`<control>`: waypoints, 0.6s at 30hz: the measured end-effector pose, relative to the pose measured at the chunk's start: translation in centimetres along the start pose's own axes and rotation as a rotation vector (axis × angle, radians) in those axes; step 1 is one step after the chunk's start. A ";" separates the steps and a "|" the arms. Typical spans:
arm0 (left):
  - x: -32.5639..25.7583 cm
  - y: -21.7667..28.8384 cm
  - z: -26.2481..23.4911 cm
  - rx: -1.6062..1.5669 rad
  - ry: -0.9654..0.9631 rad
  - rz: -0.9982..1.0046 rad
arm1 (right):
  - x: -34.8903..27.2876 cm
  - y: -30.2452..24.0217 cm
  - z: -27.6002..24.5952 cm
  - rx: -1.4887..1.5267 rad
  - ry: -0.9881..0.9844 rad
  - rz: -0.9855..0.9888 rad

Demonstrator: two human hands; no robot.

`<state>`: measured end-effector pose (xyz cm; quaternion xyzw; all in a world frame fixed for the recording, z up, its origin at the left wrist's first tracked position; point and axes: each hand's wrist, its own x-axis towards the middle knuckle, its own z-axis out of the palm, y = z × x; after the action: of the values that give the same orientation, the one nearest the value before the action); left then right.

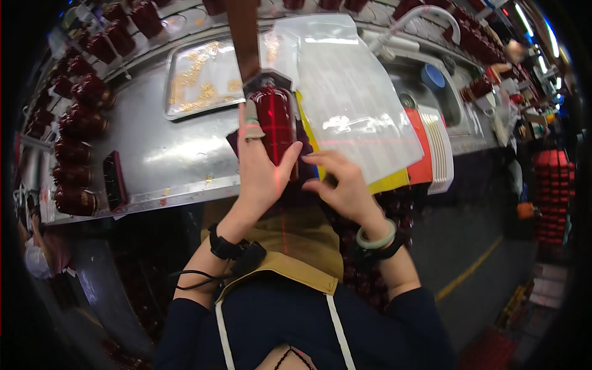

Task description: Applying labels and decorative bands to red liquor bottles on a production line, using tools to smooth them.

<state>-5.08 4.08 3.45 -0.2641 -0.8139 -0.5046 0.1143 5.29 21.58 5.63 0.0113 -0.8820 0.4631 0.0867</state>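
Centrally, dark red bottle (274,120) upright over steel tabletop (166,154) edge, left hand (262,166) wrapped round it. Right hand (342,182) just beside, fingers loosely curled, holding nothing visible. Clear plastic sheets (351,92) right; tray (197,80) behind; more red bottles (80,123) left.

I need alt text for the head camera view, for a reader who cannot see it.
The left hand grips a dark red glass bottle over a shiny metal workbench, while the right hand touches stacked clear, yellow and red plastic sheets beside it. More dark red bottles line the bench's left edge, behind a metal tray of gold bits.
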 end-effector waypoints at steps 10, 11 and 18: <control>-0.2 0.0 0.2 0.018 -0.016 -0.062 | -5.1 3.5 -5.0 -0.656 -0.116 -0.152; -0.3 0.1 0.2 -0.002 -0.027 -0.086 | -5.2 3.6 -4.5 -0.655 -0.097 -0.153; -0.4 0.5 -0.1 -0.003 -0.033 -0.092 | -5.7 4.0 -1.7 -0.967 -0.067 -0.194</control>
<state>-4.54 4.01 3.70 -0.2347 -0.8262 -0.5063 0.0773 10.74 24.90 2.35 0.0667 -0.9931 -0.0099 0.0963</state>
